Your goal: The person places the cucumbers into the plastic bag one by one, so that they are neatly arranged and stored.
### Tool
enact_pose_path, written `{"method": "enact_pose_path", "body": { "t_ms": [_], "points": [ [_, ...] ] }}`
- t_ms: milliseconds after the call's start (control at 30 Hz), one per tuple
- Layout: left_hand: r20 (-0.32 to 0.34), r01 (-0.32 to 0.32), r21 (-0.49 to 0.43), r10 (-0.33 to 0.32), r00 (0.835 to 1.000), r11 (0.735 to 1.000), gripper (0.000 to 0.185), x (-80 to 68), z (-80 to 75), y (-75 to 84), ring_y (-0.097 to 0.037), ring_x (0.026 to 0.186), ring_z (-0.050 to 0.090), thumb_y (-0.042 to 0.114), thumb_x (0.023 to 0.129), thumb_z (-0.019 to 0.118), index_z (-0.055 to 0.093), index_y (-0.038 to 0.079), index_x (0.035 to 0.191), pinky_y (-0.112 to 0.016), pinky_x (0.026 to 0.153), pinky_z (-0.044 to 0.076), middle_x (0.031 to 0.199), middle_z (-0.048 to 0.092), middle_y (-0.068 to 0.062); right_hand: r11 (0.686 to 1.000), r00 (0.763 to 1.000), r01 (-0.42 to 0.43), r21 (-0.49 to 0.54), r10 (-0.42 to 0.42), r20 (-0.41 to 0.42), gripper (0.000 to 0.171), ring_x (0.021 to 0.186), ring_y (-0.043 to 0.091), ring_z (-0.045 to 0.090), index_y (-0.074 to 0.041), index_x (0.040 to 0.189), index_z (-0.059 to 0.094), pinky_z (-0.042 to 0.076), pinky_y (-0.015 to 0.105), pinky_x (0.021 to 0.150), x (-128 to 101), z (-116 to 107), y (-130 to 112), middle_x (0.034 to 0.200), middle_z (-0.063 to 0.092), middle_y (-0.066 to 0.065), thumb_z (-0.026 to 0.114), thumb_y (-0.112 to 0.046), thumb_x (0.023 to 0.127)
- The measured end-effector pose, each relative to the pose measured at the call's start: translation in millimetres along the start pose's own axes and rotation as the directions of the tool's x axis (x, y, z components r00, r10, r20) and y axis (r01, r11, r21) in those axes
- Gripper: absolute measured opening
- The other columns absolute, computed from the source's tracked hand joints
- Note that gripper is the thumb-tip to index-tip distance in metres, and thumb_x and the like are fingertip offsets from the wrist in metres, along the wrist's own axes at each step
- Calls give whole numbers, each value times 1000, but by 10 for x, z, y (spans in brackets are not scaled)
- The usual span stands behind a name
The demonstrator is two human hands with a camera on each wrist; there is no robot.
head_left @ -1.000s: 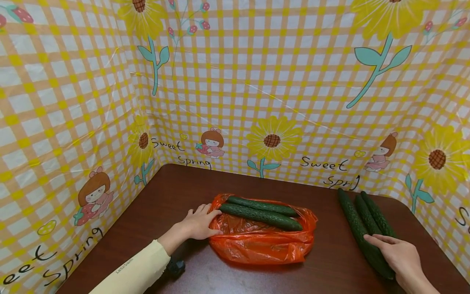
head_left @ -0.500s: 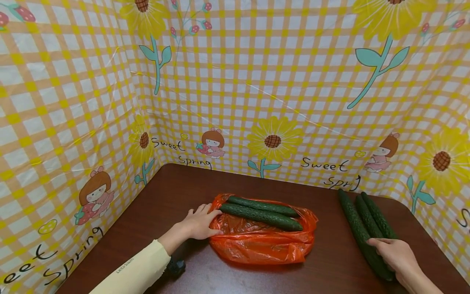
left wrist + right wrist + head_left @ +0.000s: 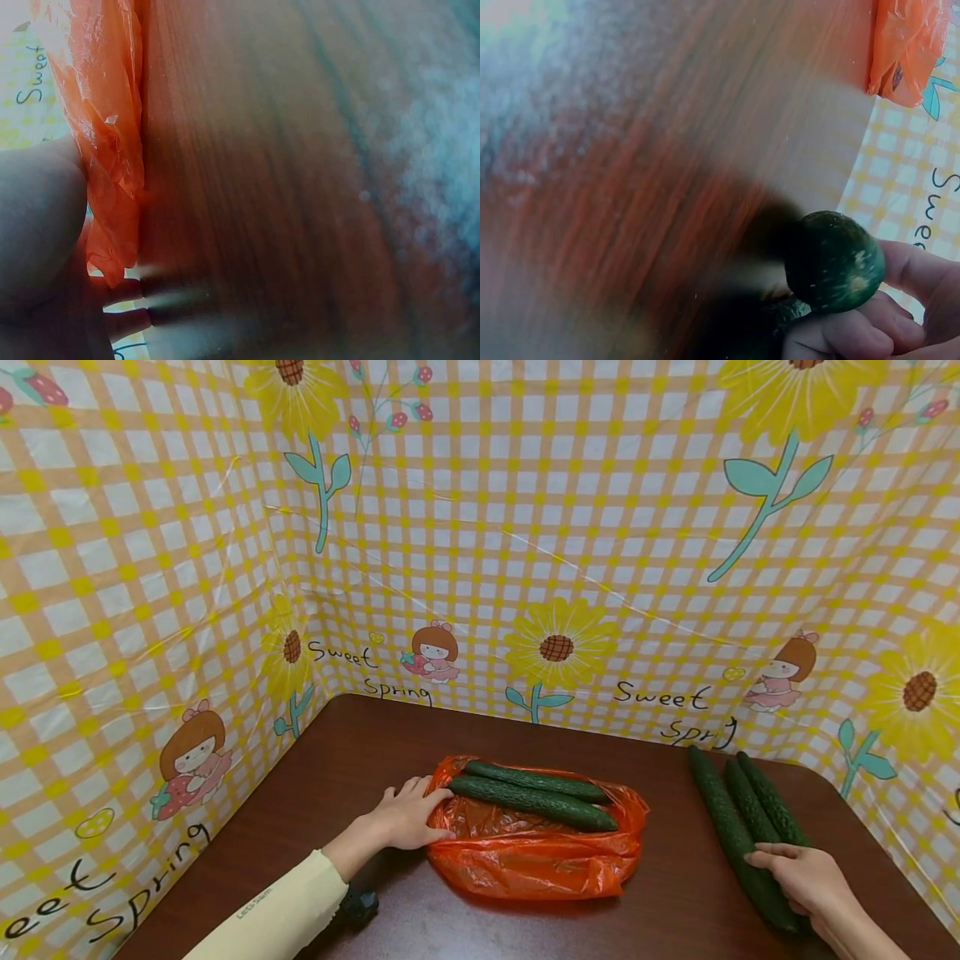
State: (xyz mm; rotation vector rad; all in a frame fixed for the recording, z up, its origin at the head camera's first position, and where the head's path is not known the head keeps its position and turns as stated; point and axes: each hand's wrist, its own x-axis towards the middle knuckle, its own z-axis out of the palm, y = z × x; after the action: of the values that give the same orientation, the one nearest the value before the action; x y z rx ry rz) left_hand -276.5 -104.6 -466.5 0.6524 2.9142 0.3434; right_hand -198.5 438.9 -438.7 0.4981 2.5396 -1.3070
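Observation:
An orange plastic bag lies on the dark wooden table with two cucumbers lying across its open mouth. My left hand holds the bag's left rim; the left wrist view shows the bag against my palm. Three more cucumbers lie side by side at the right. My right hand grips the near end of one of them. In the right wrist view my fingers curl round that cucumber's tip.
Checked yellow sheets with sunflowers form walls on the left, back and right of the table. A small dark object sits under my left sleeve. Bare tabletop lies between the bag and the three cucumbers.
My right hand has shifted slightly left and closed round the near end of a cucumber. The left hand and the bag have stayed put.

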Motion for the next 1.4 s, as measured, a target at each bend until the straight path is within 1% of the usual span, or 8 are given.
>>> {"method": "enact_pose_path", "body": {
  "t_ms": [433, 567, 667, 767, 900, 1033, 1200, 1400],
  "points": [
    [-6, 4, -26, -4, 1000, 1000, 65, 52, 118, -70, -38, 149, 27, 55, 93, 65, 47, 25, 148, -68, 111, 26, 160, 32, -18, 999, 999, 16, -46, -18, -44, 87, 44, 5, 27, 14, 147, 29, 38, 29, 48, 55, 131, 12, 49, 31, -12, 68, -41, 92],
    [1, 4, -18, -4, 1000, 1000, 66, 39, 79, -55, -38, 149, 27, 55, 93, 64, 47, 24, 148, -69, 111, 26, 161, 31, -18, 997, 999, 14, -79, -18, -47, 94, 45, 7, 29, 14, 148, 30, 40, 31, 50, 102, 134, 8, 73, 69, 11, 70, -47, 89],
    [6, 6, -17, -6, 1000, 1000, 66, 45, 79, -63, -38, 149, 26, 55, 93, 64, 46, 25, 149, -69, 112, 25, 161, 30, -19, 997, 999, 15, -76, -18, -43, 94, 45, 7, 29, 14, 148, 31, 40, 32, 50, 132, 123, 9, 99, 76, 18, 72, -47, 88],
    [-3, 3, -21, -3, 1000, 1000, 67, 76, 134, -100, -38, 150, 25, 57, 93, 63, 45, 25, 150, -69, 111, 25, 162, 29, -19, 998, 999, 18, -59, -20, -33, 91, 44, 7, 27, 15, 148, 31, 38, 31, 49, 133, 108, 15, 70, 73, -2, 69, -45, 91],
    [-9, 5, -22, -6, 1000, 1000, 67, 100, 176, -136, -38, 149, 25, 58, 92, 64, 46, 26, 149, -70, 110, 26, 162, 30, -18, 1000, 999, 29, 2, -29, -31, 86, 44, 6, 28, 13, 150, 31, 38, 30, 49, 104, 112, 27, 56, 56, -16, 65, -44, 95],
    [-7, 8, -18, -8, 1000, 1000, 68, 109, 182, -156, -38, 150, 25, 58, 92, 64, 46, 27, 149, -70, 111, 25, 162, 29, -17, 995, 999, 40, 88, -38, -24, 83, 43, 5, 28, 9, 154, 26, 37, 29, 47, 87, 153, 36, 54, 51, -18, 63, -41, 98],
    [-10, 5, -16, -6, 1000, 1000, 67, 103, 176, -150, -38, 150, 25, 58, 92, 64, 45, 26, 149, -69, 111, 26, 162, 30, -18, 996, 1000, 13, 90, -12, -8, 91, 43, 6, 23, 10, 154, 23, 35, 29, 46, 136, 219, -1, 49, 30, -13, 67, -42, 95],
    [-4, -13, -21, 13, 1000, 1000, 68, 61, 105, -81, -39, 149, 26, 58, 92, 63, 46, 24, 149, -70, 110, 26, 161, 30, -19, 999, 1000, -7, 44, 7, 9, 98, 45, 7, 23, 13, 152, 24, 36, 29, 48, 197, 280, -38, 51, 42, -15, 71, -47, 91]
  ]
}}
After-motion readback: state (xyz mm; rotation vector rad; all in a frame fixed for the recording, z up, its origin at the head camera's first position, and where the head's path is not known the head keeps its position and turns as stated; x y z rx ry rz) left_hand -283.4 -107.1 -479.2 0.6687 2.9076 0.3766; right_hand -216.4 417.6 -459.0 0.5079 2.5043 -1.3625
